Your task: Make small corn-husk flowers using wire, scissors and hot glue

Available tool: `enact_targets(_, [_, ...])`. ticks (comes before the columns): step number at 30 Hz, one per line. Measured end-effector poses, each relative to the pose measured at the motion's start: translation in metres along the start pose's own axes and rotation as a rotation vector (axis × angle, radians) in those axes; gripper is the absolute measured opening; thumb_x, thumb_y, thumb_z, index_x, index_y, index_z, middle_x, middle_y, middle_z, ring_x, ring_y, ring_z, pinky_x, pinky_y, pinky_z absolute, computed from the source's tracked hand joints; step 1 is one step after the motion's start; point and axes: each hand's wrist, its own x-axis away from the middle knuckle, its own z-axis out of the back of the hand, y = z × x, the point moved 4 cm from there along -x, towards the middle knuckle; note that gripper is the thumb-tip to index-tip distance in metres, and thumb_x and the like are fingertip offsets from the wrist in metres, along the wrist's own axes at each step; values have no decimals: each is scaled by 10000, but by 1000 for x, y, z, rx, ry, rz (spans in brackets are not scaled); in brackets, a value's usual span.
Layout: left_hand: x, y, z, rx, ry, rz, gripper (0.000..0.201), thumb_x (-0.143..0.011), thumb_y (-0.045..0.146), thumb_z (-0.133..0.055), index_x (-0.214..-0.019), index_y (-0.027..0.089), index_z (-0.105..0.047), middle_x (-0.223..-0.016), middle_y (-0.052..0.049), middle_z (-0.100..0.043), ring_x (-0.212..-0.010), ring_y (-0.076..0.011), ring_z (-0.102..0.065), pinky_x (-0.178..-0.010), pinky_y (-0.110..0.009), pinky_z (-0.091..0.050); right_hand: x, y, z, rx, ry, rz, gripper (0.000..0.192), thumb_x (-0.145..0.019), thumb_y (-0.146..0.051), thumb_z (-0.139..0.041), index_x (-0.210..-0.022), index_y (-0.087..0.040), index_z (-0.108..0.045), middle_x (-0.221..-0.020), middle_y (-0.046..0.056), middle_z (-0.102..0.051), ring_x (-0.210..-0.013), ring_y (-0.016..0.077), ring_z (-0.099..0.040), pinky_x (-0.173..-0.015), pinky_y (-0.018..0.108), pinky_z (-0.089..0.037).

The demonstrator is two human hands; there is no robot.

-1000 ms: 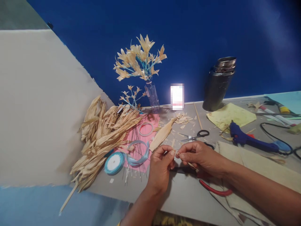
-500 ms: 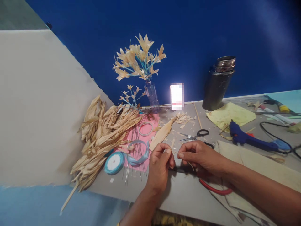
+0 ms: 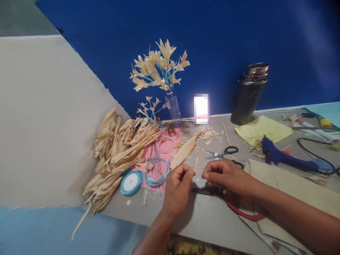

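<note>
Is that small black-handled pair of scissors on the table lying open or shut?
Shut: the black-handled scissors lie flat on the grey table, blades together in one thin point, handle loops side by side.

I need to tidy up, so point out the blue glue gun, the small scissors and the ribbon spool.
glue gun (image 3: 285,159), head view, on its blue body.
scissors (image 3: 230,150), head view, on the black handle loop.
ribbon spool (image 3: 130,182), head view, on its white centre.

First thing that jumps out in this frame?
The bouquet of husk flowers in a small bottle against the blue wall, with a pile of dried corn husks below to the left. At front centre, the left hand and right hand pinch a small husk scrap between their fingertips.
</note>
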Motion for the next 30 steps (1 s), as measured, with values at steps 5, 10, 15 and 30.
enact_targets(5, [-1,0,3,-14,30,-22,287,-866,414,-672,-707,181,-618,-560,39,-497,-521,-110,-435,-513,-229,-332,0,-2,0,-4,12,20,271,-768,-447,-738,-704,-189,-686,-584,-22,-628,-446,93,-462,-412,217,-338])
enact_targets(10, [1,2,5,-7,39,-31,284,-870,416,-672,-720,178,-630,-570,38,-503,-522,-110,-446,-516,-233,-343,1,-4,1,-12,8,17,272,-777,-445,-732,-705,-189,-677,-551,-28,-594,-440,89,-419,-400,211,-299])
enact_targets(15, [5,3,6,49,73,-54,327,-857,462,-706,-709,178,-641,-567,35,-513,-531,-108,-455,-534,-232,-354,2,-5,-1,26,-16,77,250,-796,-418,-719,-712,-185,-686,-597,-9,-625,-512,112,-480,-466,224,-353])
enact_targets(30, [6,-12,5,320,108,80,363,-811,474,-767,-691,178,-594,-546,48,-504,-503,-82,-419,-529,-209,-337,6,-13,4,165,-9,137,224,-814,-382,-662,-717,-182,-687,-640,13,-660,-539,121,-501,-467,219,-373])
